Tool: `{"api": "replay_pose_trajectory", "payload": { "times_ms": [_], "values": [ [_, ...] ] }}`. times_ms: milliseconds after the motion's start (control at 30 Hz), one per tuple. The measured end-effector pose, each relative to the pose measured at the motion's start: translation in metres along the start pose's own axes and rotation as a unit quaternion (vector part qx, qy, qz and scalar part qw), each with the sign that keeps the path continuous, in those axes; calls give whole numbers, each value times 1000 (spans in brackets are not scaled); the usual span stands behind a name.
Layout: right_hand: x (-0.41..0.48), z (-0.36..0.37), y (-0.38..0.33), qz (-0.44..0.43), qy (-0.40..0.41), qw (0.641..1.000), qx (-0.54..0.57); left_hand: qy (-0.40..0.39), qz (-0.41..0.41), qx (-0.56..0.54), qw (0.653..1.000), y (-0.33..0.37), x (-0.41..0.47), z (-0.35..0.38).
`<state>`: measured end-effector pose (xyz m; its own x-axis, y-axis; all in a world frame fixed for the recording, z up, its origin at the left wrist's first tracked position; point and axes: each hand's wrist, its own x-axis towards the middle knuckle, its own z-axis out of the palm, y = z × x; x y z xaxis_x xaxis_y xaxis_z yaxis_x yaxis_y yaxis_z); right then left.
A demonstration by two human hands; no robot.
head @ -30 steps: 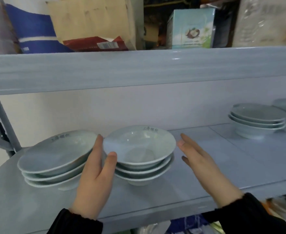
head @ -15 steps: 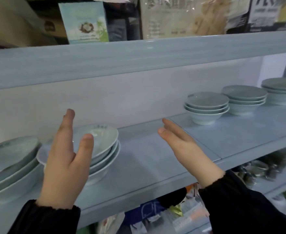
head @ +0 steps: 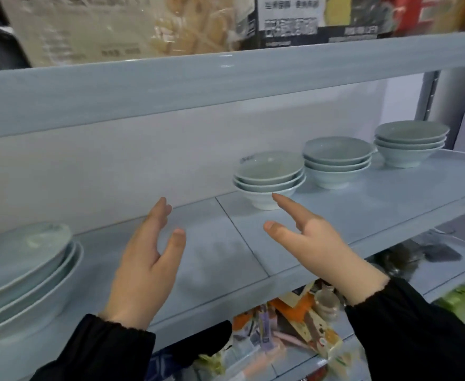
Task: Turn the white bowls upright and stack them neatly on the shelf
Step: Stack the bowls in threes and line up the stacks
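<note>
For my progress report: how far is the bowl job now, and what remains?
Done: four stacks of upright bowls stand on the shelf: the left stack, second stack, third stack and right stack. In hand: nothing; the left hand and right hand hover open and empty. Left: no upside-down bowl shows here, so probably little remains, though the shelf runs out of view.

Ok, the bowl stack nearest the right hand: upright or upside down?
Upright. The bowl stack sits on its foot, the top bowl's hollow faces up, and the rims nest evenly.
</note>
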<state>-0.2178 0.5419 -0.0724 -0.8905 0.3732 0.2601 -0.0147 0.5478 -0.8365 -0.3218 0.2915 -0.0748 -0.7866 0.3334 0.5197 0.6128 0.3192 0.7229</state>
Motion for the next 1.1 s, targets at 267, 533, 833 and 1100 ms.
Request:
{"api": "replay_pose_trajectory", "payload": {
  "times_ms": [267,533,833,1100],
  "values": [
    [17,-48,37,-5,-14,992,-122,-65,-36,78,994,-3,28,62],
    [47,-59,65,9,20,982,-187,-89,-61,79,991,-26,80,89],
    [113,-62,80,73,114,987,-87,-110,-70,64,989,-39,140,100],
    [172,-65,86,64,155,983,72,-114,-64,91,987,-48,152,95]
  ]
}}
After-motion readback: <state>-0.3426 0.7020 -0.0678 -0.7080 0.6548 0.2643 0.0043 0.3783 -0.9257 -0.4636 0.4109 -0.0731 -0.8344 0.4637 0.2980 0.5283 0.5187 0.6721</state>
